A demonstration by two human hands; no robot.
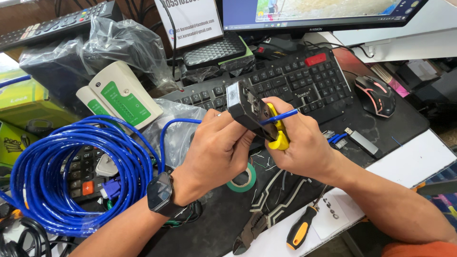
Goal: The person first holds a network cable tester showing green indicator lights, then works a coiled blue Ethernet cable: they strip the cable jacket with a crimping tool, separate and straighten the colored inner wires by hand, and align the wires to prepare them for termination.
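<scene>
My right hand [304,143] grips a crimping tool [250,110] with a black head and yellow handles, held above the dark desk mat. A blue network cable [281,116] passes through the tool's jaw area, and its end sticks out to the right. My left hand [214,152], with a black smartwatch [159,192] on the wrist, pinches the cable right beside the tool's head. The cable loops back to a large blue coil [62,171] on the left.
A black keyboard [285,81] and a monitor stand behind, with a black mouse [376,95] to the right. A white and green cable tester [119,97] lies at the left. A green tape roll [243,178], a USB stick [364,143], pliers [250,231] and a screwdriver [300,231] lie on the mat.
</scene>
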